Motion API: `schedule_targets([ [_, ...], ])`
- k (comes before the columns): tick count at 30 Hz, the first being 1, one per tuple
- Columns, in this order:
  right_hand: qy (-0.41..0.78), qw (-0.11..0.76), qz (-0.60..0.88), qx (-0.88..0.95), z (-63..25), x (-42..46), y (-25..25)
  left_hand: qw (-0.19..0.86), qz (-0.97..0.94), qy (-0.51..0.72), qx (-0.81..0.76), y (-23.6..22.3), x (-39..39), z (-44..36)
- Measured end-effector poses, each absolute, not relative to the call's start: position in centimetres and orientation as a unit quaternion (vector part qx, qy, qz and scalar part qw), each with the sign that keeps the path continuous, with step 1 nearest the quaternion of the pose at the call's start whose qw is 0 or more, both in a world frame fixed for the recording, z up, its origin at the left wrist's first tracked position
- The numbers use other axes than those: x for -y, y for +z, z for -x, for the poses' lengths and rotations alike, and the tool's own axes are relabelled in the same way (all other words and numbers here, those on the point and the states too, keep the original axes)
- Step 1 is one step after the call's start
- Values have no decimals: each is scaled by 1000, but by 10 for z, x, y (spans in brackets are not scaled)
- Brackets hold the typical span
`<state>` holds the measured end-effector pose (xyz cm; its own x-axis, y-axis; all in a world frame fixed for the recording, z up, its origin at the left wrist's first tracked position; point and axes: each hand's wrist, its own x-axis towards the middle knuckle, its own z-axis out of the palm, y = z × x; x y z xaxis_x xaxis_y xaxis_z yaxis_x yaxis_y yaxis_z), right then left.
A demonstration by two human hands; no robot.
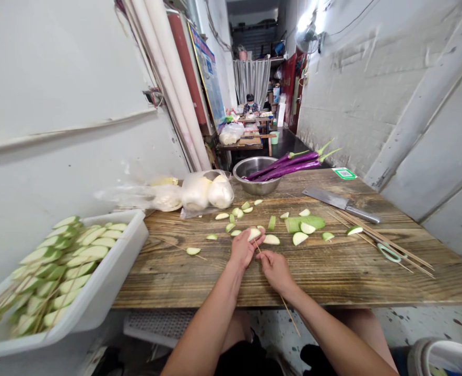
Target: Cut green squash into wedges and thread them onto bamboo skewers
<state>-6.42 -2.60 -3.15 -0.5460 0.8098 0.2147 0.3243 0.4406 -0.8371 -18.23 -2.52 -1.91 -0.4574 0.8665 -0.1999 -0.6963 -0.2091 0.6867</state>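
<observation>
My left hand [245,247] is closed on a pale green vegetable slice [253,233] near the middle of the wooden table [199,277]. Right beside it, my right hand [274,267] pinches a thin bamboo skewer [289,312] whose tip points into that slice and whose tail runs down past the table's front edge. Several more cut slices [299,238] lie scattered just beyond both hands, next to an uncut green chunk [304,223].
A white tub [113,271] of skewered slices sits at the left. A steel bowl [254,177] with purple eggplants, a plastic bag [207,192], a cleaver [340,203] and loose skewers [387,243] lie on the table. A person sits far down the corridor.
</observation>
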Motion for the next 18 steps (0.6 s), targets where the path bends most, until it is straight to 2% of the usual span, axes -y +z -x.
schedule_targets([
  [13, 395, 314, 363, 783, 68, 25, -26, 515, -75, 774, -361, -20, 24, 185],
  [18, 391, 327, 346, 788, 69, 26, -24, 565, -45, 752, -338, -18, 24, 190],
])
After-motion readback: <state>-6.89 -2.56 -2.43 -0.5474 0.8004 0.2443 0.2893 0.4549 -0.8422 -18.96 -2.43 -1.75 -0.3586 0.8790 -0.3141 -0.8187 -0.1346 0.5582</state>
